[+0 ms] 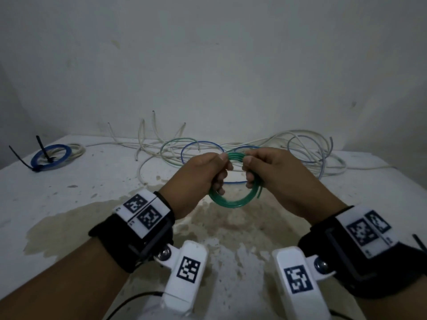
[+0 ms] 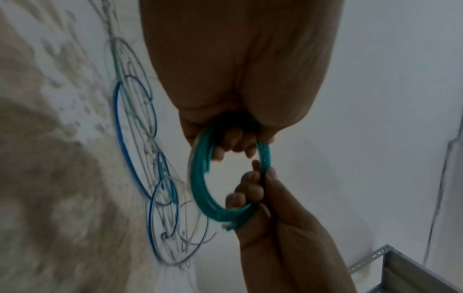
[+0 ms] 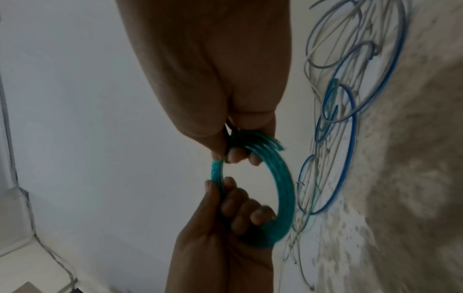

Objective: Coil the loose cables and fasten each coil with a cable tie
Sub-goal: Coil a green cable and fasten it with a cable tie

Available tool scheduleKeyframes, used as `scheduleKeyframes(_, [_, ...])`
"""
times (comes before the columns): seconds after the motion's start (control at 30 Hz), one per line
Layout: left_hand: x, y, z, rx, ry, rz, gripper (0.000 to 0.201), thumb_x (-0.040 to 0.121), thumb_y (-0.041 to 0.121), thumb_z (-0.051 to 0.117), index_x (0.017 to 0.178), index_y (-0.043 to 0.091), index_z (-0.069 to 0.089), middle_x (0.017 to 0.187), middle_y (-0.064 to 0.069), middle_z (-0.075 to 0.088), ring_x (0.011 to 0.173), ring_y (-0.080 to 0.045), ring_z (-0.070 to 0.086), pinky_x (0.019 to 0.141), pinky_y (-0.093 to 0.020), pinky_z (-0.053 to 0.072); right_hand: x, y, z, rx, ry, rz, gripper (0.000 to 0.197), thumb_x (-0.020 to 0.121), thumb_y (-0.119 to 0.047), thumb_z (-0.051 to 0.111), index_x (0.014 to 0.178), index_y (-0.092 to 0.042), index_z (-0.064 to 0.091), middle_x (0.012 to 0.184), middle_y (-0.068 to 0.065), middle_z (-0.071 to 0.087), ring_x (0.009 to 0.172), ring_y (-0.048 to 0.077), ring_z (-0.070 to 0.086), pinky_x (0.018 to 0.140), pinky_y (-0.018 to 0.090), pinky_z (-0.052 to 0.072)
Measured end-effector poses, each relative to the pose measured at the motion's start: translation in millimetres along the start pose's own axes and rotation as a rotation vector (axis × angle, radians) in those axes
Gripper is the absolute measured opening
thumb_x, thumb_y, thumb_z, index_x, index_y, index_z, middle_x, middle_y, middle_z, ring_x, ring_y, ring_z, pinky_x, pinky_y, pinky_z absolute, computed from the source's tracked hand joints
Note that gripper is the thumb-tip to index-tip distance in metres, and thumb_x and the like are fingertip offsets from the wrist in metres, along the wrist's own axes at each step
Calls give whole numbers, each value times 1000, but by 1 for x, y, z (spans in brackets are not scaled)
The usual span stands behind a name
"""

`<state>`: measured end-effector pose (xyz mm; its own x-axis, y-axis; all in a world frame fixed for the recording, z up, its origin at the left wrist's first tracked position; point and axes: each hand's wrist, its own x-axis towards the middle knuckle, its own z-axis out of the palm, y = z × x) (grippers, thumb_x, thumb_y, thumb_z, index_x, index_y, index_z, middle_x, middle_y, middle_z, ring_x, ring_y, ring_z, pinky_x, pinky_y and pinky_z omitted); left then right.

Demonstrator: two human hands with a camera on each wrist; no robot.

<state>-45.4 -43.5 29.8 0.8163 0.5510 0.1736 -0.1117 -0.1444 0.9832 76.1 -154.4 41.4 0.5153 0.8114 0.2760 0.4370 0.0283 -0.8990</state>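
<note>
A small coil of green cable [image 1: 233, 199] hangs above the table in the middle, wound in several turns. My left hand [image 1: 203, 176] grips its left side with curled fingers. On its right side my right hand [image 1: 265, 174] holds it the same way, thumbs nearly meeting at the top. In the left wrist view the green coil [image 2: 200, 190] shows as a ring with cut ends [image 2: 229, 227] near the right hand's fingers [image 2: 248, 190]. The right wrist view has the green coil [image 3: 283, 190] between both hands. No cable tie is on this coil.
Loose white, blue and pale green cables [image 1: 231, 148] lie tangled at the back of the white stained table [image 1: 92, 181]. At the far left sits a blue coil [image 1: 52, 157] with black cable ties [image 1: 44, 148], beside a white coil [image 1: 76, 150]. A wall stands close behind.
</note>
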Motion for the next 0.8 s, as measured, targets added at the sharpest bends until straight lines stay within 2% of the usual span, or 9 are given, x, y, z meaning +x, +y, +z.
scheduleKeyframes(0.07, [2,-4,9,-131,49,-7,31,102,25,38,82,6,51,54,6,33,46,-10,30,52,-24,35,-3,4,8,77,92,7,21,97,-13,47,88,-5,65,65,4,57,58,13,52,67,37,50])
scheduleKeyframes(0.17, [3,-8,19,-328,94,-34,31,103,26,36,80,8,48,56,5,25,46,-9,24,50,-23,30,-7,6,17,225,195,16,23,99,-12,43,105,-8,64,75,2,58,59,10,50,59,29,50])
scheduleKeyframes(0.33, [1,-11,21,-661,-14,-121,31,101,28,37,80,9,49,58,3,28,46,-9,29,47,-21,39,-9,11,16,384,226,18,21,99,-12,43,102,-11,64,69,0,50,50,8,38,47,25,35])
scheduleKeyframes(0.47, [-1,-16,23,-534,-49,-97,21,100,16,39,96,4,55,65,-2,47,57,-13,46,60,-25,49,-7,14,8,401,244,30,21,99,-10,43,95,-8,64,67,1,48,48,7,37,45,23,34])
scheduleKeyframes(0.5, [-2,-18,22,-477,-69,-91,16,97,12,43,103,4,56,71,-4,54,64,-15,54,66,-26,52,-6,16,6,408,257,36,22,99,-10,43,94,-9,64,66,0,48,47,6,37,45,23,34])
scheduleKeyframes(0.57, [-2,-24,20,-378,-123,-95,24,88,10,55,111,5,56,83,-7,67,78,-18,66,75,-29,57,-4,18,1,431,284,41,22,99,-10,43,90,-12,64,65,-1,48,47,6,37,45,22,34])
scheduleKeyframes(0.63, [-1,-26,18,-332,-154,-114,32,79,11,61,110,3,57,89,-10,72,84,-19,69,79,-32,58,-3,21,-3,448,296,37,23,99,-10,43,90,-15,63,64,-2,49,47,7,37,45,22,34])
scheduleKeyframes(0.73, [1,-28,20,-352,-134,-127,17,84,4,57,101,4,59,87,-9,73,82,-18,71,77,-30,57,-2,25,-5,460,290,22,23,99,-10,43,91,-14,64,65,-3,49,48,7,37,45,22,35])
scheduleKeyframes(0.8, [2,-30,22,-380,-122,-126,16,84,2,57,100,4,59,86,-8,73,81,-17,71,75,-29,58,-2,27,-6,458,283,20,22,99,-10,43,93,-14,64,66,-2,49,49,7,37,45,22,35])
